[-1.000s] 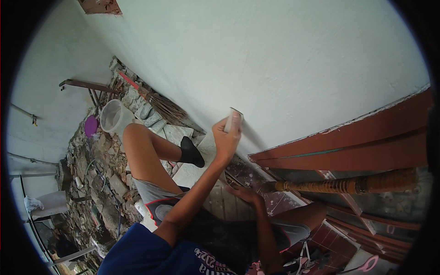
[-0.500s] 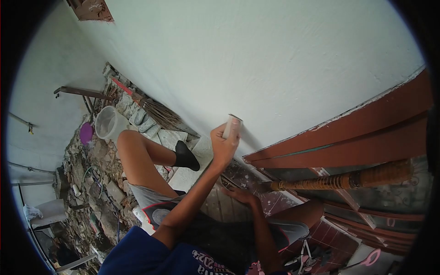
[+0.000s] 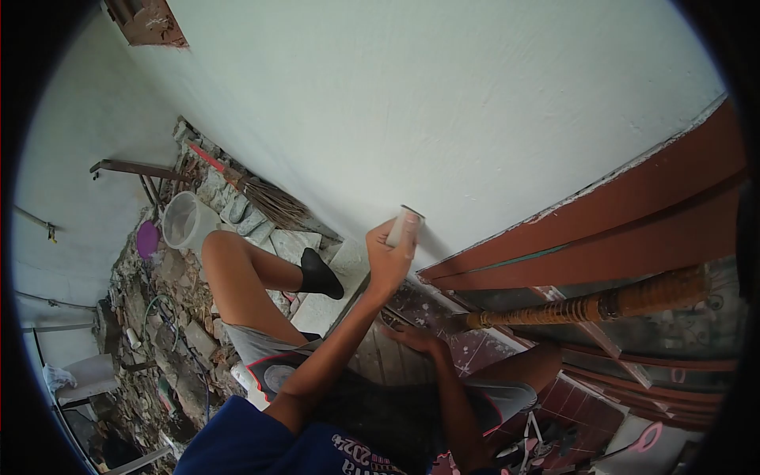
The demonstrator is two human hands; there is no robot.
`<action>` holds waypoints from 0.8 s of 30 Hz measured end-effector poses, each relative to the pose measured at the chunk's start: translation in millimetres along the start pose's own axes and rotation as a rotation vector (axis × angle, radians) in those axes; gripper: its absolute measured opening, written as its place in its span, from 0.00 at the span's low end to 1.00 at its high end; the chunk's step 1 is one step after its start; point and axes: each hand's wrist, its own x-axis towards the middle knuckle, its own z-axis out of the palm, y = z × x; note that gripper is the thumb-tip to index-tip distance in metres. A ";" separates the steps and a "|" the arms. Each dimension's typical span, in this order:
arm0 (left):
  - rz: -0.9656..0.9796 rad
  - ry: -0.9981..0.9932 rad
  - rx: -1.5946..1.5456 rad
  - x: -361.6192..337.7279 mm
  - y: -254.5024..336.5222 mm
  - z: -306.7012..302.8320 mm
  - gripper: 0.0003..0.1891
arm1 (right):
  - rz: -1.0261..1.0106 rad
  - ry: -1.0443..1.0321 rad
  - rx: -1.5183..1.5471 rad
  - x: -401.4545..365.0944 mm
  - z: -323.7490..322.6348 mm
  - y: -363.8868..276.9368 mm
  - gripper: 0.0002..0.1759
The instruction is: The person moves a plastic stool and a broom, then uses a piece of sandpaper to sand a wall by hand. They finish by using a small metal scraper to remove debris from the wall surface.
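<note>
My left hand (image 3: 388, 261) is closed around a pale putty scraper (image 3: 402, 228), thumb laid along its face. The scraper's thin dark edge is against or very close to the white wall (image 3: 491, 142), low down near the brown wooden frame. Lower down, my right hand (image 3: 413, 338) has its fingers stretched out over the far end of a wooden plank surface (image 3: 384, 356) between my legs. Beside those fingertips is a small dark-rimmed object (image 3: 389, 317) that I cannot make out.
Rubble (image 3: 186, 332) covers the ground on the left. A twig broom (image 3: 273, 202), a clear plastic tub (image 3: 188, 222) and a purple lid (image 3: 148, 239) lie along the wall. On the right are the brown frame (image 3: 570, 229) and a rope-wrapped pole (image 3: 586, 307).
My left hand and the scraper have shifted slightly down and right in view, while the view itself has tilted a little. My right hand has stayed in nearly the same place.
</note>
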 end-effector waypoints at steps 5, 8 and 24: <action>-0.029 -0.045 -0.041 -0.3 -2.5 -2.0 0.23 | 0.031 0.037 -0.033 4.7 4.2 7.7 0.53; -0.068 0.024 -0.112 13.1 1.8 -15.4 0.23 | 0.023 0.023 -0.004 5.1 5.3 8.3 0.52; -0.070 0.036 -0.102 8.1 4.3 -14.2 0.21 | 0.009 0.009 0.009 -3.1 -0.6 -3.3 0.54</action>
